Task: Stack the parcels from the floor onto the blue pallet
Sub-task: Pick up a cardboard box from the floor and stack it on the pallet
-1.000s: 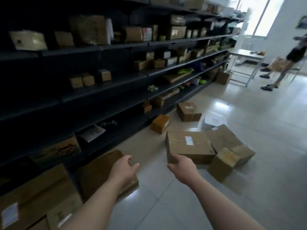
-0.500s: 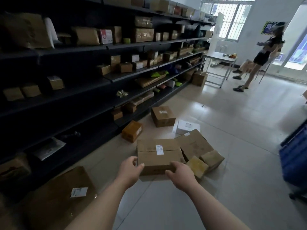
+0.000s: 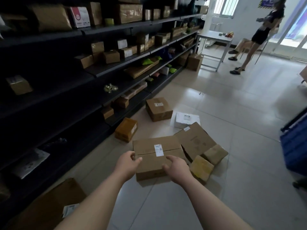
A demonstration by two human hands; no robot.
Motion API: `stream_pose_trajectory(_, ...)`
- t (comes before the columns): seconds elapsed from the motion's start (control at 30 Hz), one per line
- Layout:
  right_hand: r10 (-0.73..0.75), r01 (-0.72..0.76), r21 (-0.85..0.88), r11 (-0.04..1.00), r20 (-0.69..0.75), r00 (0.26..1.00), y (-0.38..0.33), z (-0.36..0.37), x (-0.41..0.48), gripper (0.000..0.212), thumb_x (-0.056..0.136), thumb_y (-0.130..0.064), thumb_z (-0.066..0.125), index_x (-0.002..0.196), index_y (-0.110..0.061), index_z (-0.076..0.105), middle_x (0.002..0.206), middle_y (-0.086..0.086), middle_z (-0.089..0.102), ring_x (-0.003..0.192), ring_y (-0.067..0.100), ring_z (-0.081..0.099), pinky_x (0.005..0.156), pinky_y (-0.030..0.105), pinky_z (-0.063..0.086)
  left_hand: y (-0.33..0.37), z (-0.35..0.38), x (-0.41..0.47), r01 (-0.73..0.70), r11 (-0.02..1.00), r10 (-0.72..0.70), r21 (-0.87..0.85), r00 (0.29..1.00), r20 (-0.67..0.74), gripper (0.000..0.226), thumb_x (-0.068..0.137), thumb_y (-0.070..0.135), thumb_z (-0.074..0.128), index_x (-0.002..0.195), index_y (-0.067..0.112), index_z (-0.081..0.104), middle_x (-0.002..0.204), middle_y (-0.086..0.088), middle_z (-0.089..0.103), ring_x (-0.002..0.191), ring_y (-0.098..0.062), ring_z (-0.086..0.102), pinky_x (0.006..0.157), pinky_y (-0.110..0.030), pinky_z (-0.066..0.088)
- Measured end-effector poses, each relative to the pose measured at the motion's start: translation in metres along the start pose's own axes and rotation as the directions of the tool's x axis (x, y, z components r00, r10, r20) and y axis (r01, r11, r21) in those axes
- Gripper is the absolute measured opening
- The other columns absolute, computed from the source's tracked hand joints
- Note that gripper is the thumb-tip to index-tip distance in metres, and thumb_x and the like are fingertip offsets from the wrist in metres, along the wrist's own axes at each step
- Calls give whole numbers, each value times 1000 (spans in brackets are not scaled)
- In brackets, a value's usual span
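Note:
A wide flat cardboard parcel (image 3: 149, 146) with a white label lies on the tiled floor in front of me. My left hand (image 3: 127, 163) hovers at its near left corner, fingers spread and holding nothing. My right hand (image 3: 177, 169) is over its near right part, fingers apart, also holding nothing. Behind it lean a larger brown box (image 3: 196, 141), two small boxes (image 3: 216, 154) (image 3: 201, 168), a white parcel (image 3: 186, 119), a square brown box (image 3: 158, 108) and an orange-brown box (image 3: 126, 130). The blue pallet (image 3: 295, 146) shows at the right edge.
Dark shelving (image 3: 83, 77) filled with parcels runs along the left. A flat carton (image 3: 49, 206) lies on the floor at lower left. A metal table (image 3: 214, 37) stands at the back, with a person (image 3: 259, 34) standing beside it. Tiled floor stretches to the right.
The view has swung right and closer to the pile; the blue pallet came into view. Both hands have reached forward to the near edge of the flat parcel.

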State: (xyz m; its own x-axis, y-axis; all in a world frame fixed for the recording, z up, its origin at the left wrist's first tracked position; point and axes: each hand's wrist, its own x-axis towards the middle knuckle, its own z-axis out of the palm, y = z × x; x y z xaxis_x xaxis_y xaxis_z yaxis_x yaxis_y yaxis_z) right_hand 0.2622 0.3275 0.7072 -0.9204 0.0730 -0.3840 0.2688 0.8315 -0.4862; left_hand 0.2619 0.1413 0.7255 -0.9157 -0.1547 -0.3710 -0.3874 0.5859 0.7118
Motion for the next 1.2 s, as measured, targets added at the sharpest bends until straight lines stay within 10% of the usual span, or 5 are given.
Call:
stream_pose_trajectory(0.57, 520, -442, 329, 834, -205, 829, 144, -96, 70, 55, 91, -41, 58, 142, -22, 47, 140, 5, 53, 126, 25, 51, 103, 36, 44, 140, 136, 133, -263, 950, 170, 167, 887, 429, 46, 93, 30, 59, 131, 6, 53, 125, -11, 60, 110, -22, 57, 93, -31, 47)
stream_pose_trajectory(1.2, 619, -573, 345, 744, -33, 785, 484, -229, 231, 54, 93, -39, 57, 142, -19, 47, 143, 7, 52, 130, 25, 48, 104, 33, 41, 302, 484, 209, -52, 982, -34, 183, 897, 440, 54, 93, 31, 60, 139, 8, 46, 133, -9, 56, 119, -24, 54, 92, -30, 43)
